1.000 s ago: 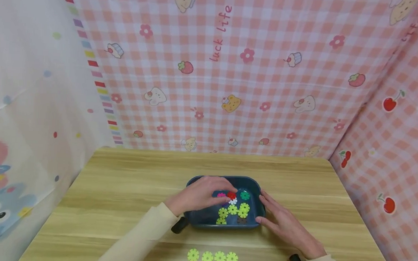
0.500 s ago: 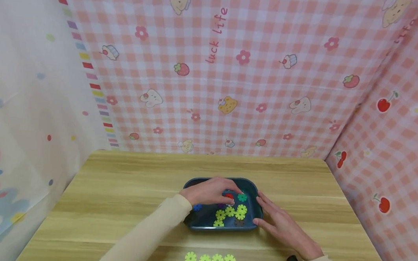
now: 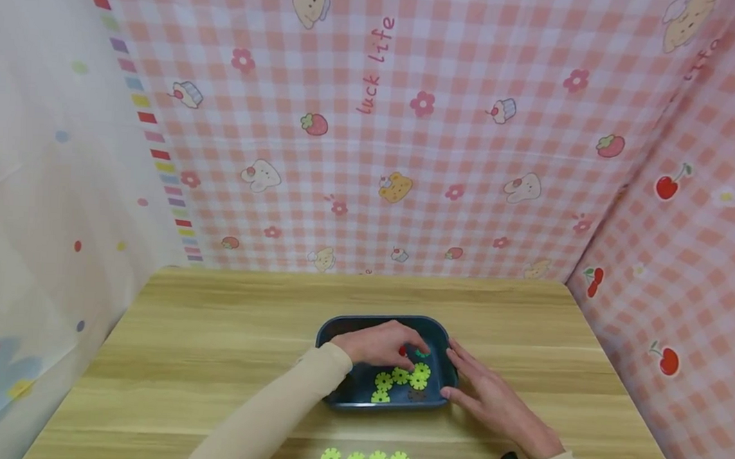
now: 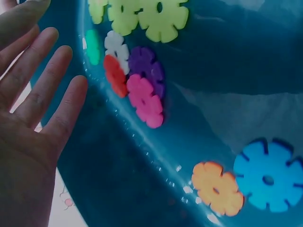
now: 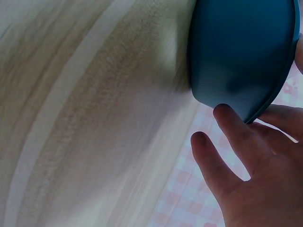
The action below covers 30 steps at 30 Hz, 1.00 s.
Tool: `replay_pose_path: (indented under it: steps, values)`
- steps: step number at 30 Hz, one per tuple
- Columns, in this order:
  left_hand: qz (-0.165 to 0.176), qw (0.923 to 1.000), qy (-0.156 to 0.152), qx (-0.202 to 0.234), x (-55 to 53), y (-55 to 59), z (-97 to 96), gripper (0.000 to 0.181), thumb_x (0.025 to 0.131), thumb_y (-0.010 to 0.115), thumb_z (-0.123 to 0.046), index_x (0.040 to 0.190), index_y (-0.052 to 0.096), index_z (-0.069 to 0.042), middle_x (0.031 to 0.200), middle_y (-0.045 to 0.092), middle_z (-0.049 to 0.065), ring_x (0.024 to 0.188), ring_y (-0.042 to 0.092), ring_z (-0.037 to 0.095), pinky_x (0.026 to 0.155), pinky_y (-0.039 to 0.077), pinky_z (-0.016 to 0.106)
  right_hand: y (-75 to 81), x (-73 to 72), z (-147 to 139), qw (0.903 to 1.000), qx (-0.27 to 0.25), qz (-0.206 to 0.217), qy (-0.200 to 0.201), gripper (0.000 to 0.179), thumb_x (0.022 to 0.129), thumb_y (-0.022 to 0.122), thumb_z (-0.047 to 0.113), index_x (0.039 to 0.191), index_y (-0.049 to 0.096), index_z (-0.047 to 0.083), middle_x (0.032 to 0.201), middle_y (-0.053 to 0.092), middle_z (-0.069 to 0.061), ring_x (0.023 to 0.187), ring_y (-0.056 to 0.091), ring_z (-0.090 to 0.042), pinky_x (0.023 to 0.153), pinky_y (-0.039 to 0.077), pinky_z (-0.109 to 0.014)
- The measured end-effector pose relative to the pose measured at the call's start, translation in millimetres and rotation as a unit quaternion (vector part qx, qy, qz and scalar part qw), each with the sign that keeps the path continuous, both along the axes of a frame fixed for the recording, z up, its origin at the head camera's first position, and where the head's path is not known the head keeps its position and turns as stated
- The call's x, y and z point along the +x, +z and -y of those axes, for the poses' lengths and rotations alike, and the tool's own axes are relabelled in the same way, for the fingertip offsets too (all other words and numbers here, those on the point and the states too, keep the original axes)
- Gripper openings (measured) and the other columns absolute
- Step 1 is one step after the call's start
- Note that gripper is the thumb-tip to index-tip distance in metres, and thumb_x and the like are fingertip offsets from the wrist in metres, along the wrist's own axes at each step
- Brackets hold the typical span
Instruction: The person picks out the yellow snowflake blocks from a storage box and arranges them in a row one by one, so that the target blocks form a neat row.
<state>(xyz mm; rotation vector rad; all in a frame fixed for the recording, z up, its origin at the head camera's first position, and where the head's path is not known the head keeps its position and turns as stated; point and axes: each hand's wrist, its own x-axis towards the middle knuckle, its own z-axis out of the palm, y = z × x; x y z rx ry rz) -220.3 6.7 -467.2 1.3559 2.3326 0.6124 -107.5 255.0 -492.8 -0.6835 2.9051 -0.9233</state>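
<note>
Flat, notched discs (image 3: pixel 384 381), lime, pink, purple and blue among them, lie in the tray (image 3: pixel 383 407). The left hand (image 3: pixel 375 345), open, is over them, perhaps touching one; the right hand (image 3: pixel 492 399), fingers extended, touches the tray's right end.

A cloth-walled nook, pink checked cloth (image 3: pixel 459 144) ahead of me, spotted white cloth (image 3: pixel 25 100) at left, wood-grain tabletop (image 3: pixel 225 319) below
</note>
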Motion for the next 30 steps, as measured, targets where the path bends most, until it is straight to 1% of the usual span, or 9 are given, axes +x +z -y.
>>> replay_pose_path:
  steps: [3,9,12,17,22,25,30]
  values:
    - [-0.004,1.0000,-0.002,-0.005,-0.3,-4.0,-4.0,0.040,0.097,0.076,-0.017,0.136,0.068,-0.010,0.134,0.068,-0.002,0.109,0.065,0.009,0.089,0.050,0.014,-0.5,0.3,0,1.0000,0.000,-0.003,0.004,0.069,0.103,0.066,0.035,0.155,0.043,-0.004,0.167,0.030,-0.016,0.143,0.045,-0.039,0.107,0.045,-0.059]
    - [-0.006,0.9999,0.000,-0.015,0.0,-11.6,-10.1,0.041,0.095,0.077,-0.016,0.136,0.069,-0.012,0.135,0.068,-0.003,0.114,0.063,0.007,0.095,0.049,0.016,-1.2,0.6,0,1.0000,-0.003,-0.005,0.005,0.069,0.103,0.066,0.035,0.155,0.042,-0.003,0.167,0.030,-0.016,0.143,0.045,-0.038,0.107,0.046,-0.058]
    - [-0.011,0.9997,0.001,-0.021,0.2,-15.6,-12.3,0.042,0.095,0.078,-0.016,0.136,0.069,-0.013,0.135,0.067,-0.004,0.113,0.062,0.005,0.096,0.049,0.016,-1.2,0.6,1,1.0000,-0.004,-0.007,0.004,0.069,0.102,0.066,0.035,0.154,0.043,-0.004,0.167,0.031,-0.016,0.143,0.044,-0.038,0.107,0.045,-0.058]
    - [-0.020,0.9994,0.004,-0.030,0.3,-19.7,-15.1,0.042,0.095,0.077,-0.017,0.136,0.069,-0.014,0.135,0.067,-0.004,0.113,0.061,0.005,0.097,0.049,0.017,-1.7,-0.1,1,1.0000,-0.006,-0.006,0.002,0.069,0.102,0.067,0.034,0.154,0.044,-0.004,0.167,0.031,-0.017,0.143,0.044,-0.038,0.107,0.045,-0.058]
    - [-0.025,0.9990,-0.002,-0.036,-0.4,-22.9,-17.2,0.041,0.096,0.077,-0.017,0.136,0.070,-0.014,0.133,0.067,-0.003,0.114,0.061,0.005,0.101,0.048,0.018,-1.9,0.5,1,1.0000,-0.006,-0.001,0.000,0.068,0.102,0.067,0.034,0.154,0.044,-0.003,0.167,0.031,-0.017,0.143,0.044,-0.039,0.107,0.045,-0.059]
    - [-0.037,0.9984,-0.005,-0.043,-1.4,-25.9,-18.1,0.041,0.095,0.078,-0.018,0.135,0.070,-0.015,0.131,0.067,-0.004,0.113,0.060,0.004,0.103,0.047,0.019,-2.1,0.2,1,1.0000,-0.008,-0.003,-0.001,0.068,0.102,0.067,0.033,0.154,0.044,-0.004,0.167,0.031,-0.017,0.143,0.045,-0.039,0.107,0.045,-0.059]
    - [-0.054,0.9972,-0.010,-0.050,-2.0,-26.9,-19.1,0.040,0.095,0.078,-0.019,0.134,0.071,-0.017,0.131,0.065,-0.006,0.119,0.058,0.004,0.109,0.044,0.022,-2.4,-0.9,1,0.9999,-0.009,-0.004,-0.003,0.069,0.102,0.068,0.033,0.154,0.044,-0.004,0.167,0.031,-0.016,0.143,0.044,-0.037,0.107,0.045,-0.058]
